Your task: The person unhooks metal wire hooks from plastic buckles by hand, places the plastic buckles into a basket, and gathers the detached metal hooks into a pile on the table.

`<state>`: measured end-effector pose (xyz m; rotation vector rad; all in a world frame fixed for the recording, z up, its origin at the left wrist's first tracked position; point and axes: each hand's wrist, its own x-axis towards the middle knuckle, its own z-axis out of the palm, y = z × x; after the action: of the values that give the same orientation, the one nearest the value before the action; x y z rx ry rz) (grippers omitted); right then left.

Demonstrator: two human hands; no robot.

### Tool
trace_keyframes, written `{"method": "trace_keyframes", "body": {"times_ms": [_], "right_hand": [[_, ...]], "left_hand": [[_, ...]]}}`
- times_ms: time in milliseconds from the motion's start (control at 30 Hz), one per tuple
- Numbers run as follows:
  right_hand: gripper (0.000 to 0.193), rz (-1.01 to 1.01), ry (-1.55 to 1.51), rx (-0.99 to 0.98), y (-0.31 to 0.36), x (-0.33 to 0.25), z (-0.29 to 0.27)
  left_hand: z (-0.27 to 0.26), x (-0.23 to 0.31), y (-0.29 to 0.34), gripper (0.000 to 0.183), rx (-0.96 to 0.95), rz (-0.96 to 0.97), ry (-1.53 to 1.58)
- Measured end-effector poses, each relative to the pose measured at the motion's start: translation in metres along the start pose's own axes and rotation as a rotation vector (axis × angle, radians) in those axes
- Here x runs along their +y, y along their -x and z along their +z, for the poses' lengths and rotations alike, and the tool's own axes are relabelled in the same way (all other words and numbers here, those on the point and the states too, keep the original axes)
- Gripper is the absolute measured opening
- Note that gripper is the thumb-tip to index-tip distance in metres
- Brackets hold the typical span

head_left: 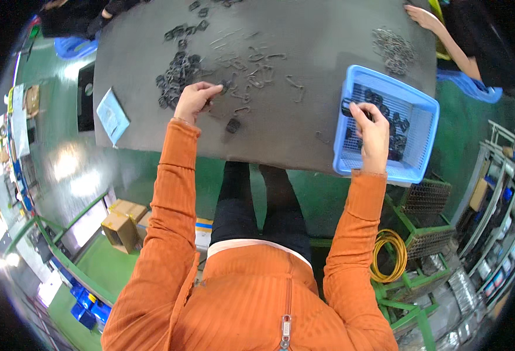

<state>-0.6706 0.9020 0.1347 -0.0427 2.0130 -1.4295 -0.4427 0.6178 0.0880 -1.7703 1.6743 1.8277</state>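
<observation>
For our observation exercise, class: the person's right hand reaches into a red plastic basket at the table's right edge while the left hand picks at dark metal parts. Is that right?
Not quite. The head view shows a blue plastic basket, not red. The right hand does reach into it, and the left hand picks at the dark metal parts.

Basket (pixel 422 126) right — clips (pixel 178 73) perhaps left.

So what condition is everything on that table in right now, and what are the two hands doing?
left hand: fingers pinched on a small dark part beside the pile
right hand: inside the basket, fingers on a dark part
blue basket: upright at the table edge, partly filled with dark parts
pile of dark rings: loose heap on the table
wire clips: scattered, lying flat
grey table: covered with a dark mat
blue sheet: lying flat at the corner
</observation>
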Motion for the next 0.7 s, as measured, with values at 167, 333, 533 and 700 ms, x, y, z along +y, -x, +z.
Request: {"method": "trace_keyframes", "body": {"times_ms": [167,333,533,700], "right_hand": [[0.025,-0.11,0.38,0.256,-0.005,0.034,-0.054],[0.04,-0.243,0.526,0.474,0.0,0.054,-0.063],[0.029,-0.377,0.361,0.806,0.032,0.034,-0.035],[0.009,-0.8,0.614,0.096,0.053,0.046,0.083]], "left_hand": [[0.052,0.036,0.019,0.021,-0.128,0.175,-0.011],[0.158,0.084,0.067,0.025,-0.456,0.46,-0.115],[0.184,0.106,0.078,0.051,-0.47,0.589,0.038],[0.053,0.045,0.021,0.036,-0.027,0.547,0.018]]}}
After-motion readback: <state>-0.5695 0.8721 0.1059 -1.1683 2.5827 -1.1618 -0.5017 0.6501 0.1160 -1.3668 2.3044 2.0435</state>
